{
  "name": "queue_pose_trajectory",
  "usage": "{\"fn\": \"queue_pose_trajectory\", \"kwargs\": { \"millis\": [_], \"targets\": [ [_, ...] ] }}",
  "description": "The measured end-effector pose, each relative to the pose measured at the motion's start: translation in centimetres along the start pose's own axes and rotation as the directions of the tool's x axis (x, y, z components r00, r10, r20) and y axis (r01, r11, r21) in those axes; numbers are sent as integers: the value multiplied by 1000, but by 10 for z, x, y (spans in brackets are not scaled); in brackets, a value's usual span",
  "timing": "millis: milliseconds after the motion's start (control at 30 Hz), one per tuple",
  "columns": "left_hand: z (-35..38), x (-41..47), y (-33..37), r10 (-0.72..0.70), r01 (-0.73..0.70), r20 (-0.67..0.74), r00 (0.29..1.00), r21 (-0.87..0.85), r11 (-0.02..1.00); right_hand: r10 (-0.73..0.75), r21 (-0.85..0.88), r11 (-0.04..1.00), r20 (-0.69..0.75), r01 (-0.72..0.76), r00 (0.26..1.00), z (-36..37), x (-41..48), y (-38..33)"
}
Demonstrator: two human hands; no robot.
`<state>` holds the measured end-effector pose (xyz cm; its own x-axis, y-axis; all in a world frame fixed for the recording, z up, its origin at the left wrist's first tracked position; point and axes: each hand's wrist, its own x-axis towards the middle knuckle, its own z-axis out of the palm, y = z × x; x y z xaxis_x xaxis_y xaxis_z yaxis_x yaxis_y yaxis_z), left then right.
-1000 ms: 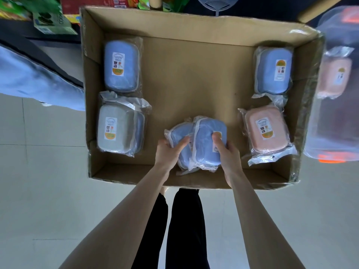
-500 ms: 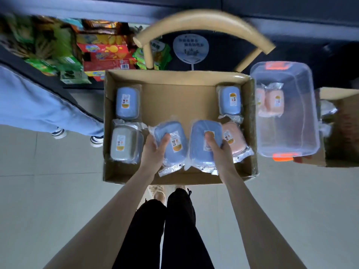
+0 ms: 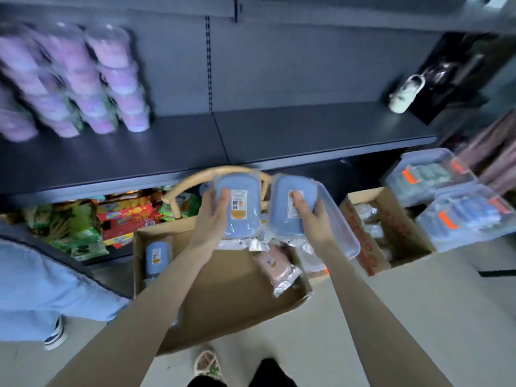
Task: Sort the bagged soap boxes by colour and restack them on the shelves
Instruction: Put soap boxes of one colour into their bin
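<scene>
Two bagged blue soap boxes, one (image 3: 239, 209) gripped by the left hand (image 3: 211, 219), the other (image 3: 290, 208) by the right hand (image 3: 311, 220), are being held at centre frame above the cardboard box (image 3: 223, 289), below the dark shelf (image 3: 251, 135).

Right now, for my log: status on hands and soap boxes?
Left hand grips left blue box; right hand, right blue box. Both up at dark shelf edge. Chair back behind.
</scene>
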<state>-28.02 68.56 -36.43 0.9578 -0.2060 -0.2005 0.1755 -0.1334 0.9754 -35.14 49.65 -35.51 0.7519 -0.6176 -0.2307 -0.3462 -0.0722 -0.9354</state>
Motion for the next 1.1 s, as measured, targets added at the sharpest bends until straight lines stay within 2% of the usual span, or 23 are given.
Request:
{"fn": "queue_pose_trajectory", "kwargs": {
  "millis": [233,333,533,667,800,1100],
  "targets": [
    [61,-16,89,166,-163,49,985,-57,985,-178,50,982,-101,184,979,-90,-12,-64],
    [96,-34,114,193,-185,84,977,-101,978,-217,30,974,-184,226,959,-138,-20,-70],
    [181,-91,139,243,-238,176,954,-50,970,-268,1,960,-269,278,925,-249,-47,-65],
    [241,-128,151,346,-346,163,924,-27,938,-308,11,946,-269,323,913,-315,-59,-61],
    [290,-142,171,378,-383,180,908,-8,924,-323,52,937,-255,346,911,-369,-56,-68],
    [392,-98,219,422,-444,180,888,100,891,-387,136,897,-219,421,896,-459,27,-85]
  ]
}}
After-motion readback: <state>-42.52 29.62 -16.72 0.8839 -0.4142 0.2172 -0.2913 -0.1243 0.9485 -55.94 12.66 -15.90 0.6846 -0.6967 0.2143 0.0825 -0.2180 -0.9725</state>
